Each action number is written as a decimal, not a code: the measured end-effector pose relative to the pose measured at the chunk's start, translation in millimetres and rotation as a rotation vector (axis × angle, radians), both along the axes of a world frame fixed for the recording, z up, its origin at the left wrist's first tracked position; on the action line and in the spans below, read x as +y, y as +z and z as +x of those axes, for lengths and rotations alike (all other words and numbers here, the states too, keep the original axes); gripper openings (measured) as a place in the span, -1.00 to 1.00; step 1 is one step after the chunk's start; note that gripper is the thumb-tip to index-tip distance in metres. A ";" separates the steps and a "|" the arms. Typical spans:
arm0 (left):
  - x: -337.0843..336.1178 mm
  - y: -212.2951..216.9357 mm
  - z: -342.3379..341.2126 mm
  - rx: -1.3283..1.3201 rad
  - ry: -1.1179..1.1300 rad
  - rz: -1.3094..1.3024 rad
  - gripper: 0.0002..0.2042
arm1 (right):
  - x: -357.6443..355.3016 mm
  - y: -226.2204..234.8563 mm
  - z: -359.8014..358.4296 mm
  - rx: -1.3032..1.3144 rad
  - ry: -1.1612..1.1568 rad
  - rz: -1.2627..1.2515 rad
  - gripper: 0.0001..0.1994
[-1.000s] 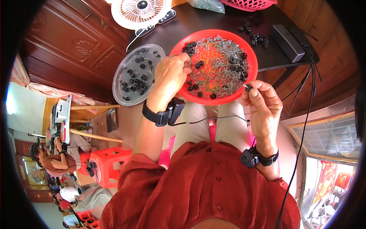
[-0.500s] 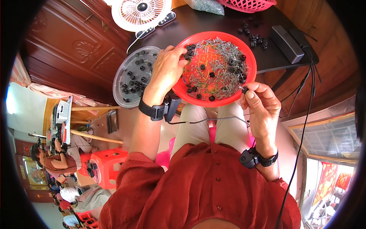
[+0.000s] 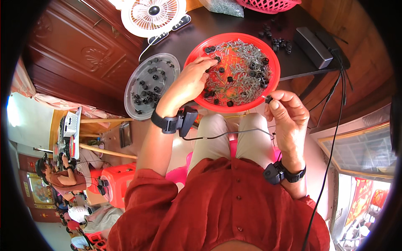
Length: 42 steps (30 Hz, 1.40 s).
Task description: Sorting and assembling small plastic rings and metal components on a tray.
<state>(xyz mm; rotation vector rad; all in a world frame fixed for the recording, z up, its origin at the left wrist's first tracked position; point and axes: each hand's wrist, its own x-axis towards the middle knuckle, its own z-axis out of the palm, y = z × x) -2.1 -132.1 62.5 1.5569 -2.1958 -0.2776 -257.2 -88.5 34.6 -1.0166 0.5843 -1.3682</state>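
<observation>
My left hand (image 3: 193,81) reaches over the red round tray (image 3: 274,77), fingers stretched out. Its fingertips touch a small black plastic cap (image 3: 217,59); the underside of the hand is hidden. Just off the tray's right front rim, my right hand (image 3: 289,115) pinches a small black plastic piece (image 3: 268,99) between thumb and index finger, with a bit of metal showing at its tip. A heap of silvery screws (image 3: 245,60) covers much of the tray, with several black caps scattered among them.
Left of the tray sits a clear grey plastic tray (image 3: 130,94) with several black pieces in it. Behind are a white fan (image 3: 154,25), a plastic bag (image 3: 224,7) and a pink basket (image 3: 268,5). Loose black parts (image 3: 280,44) and a dark box (image 3: 314,48) with cables lie to the right.
My left hand has moved rightward and slightly nearer, from the caps at the tray's left edge to another cap further in. My right hand keeps its pinch in place.
</observation>
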 end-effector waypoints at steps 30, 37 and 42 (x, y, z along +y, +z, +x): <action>29.1 4.2 3.9 0.591 0.142 0.050 -0.79 | 16.6 -11.1 0.2 -0.009 0.027 0.065 -0.84; 20.8 4.9 -3.4 0.140 0.049 0.024 -0.79 | 17.8 -9.7 -2.4 0.004 0.019 0.081 -0.83; 28.4 10.0 -10.2 0.370 0.123 0.095 -0.84 | 17.6 -9.9 -4.6 0.069 -0.027 0.048 -0.84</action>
